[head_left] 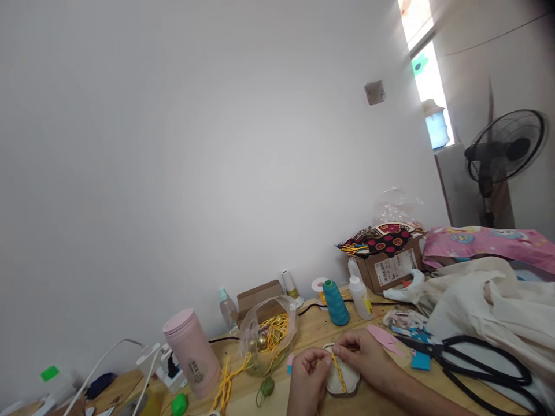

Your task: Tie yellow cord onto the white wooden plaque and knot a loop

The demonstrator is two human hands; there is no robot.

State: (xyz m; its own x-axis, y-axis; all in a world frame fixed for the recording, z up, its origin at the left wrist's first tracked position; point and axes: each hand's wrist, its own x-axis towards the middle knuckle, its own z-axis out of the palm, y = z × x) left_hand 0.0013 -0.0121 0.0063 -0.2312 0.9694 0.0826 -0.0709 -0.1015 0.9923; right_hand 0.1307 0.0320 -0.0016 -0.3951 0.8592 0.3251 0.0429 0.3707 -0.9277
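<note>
A cream, scalloped flat piece [349,378] lies low in the view on the wooden table. Down its front runs a twisted yellow cord [339,372]. My left hand [309,375] is at the piece's left edge, with thumb and fingers pinched on the cord near its upper end. From the right, my right hand [363,351] presses thumb and fingertips together on the same upper end of the cord, by the piece's top edge. The fingertips hide exactly how each one grips. A small green yarn ball [267,386] sits left of my left hand.
Black scissors [472,361] and pink felt scraps [384,340] lie to the right. Behind stand a teal thread cone [335,303], a glue bottle [361,299] and a plastic bag of yellow yarn [277,332]. A pink tumbler [193,352] stands left; white cloth [489,300] is heaped right.
</note>
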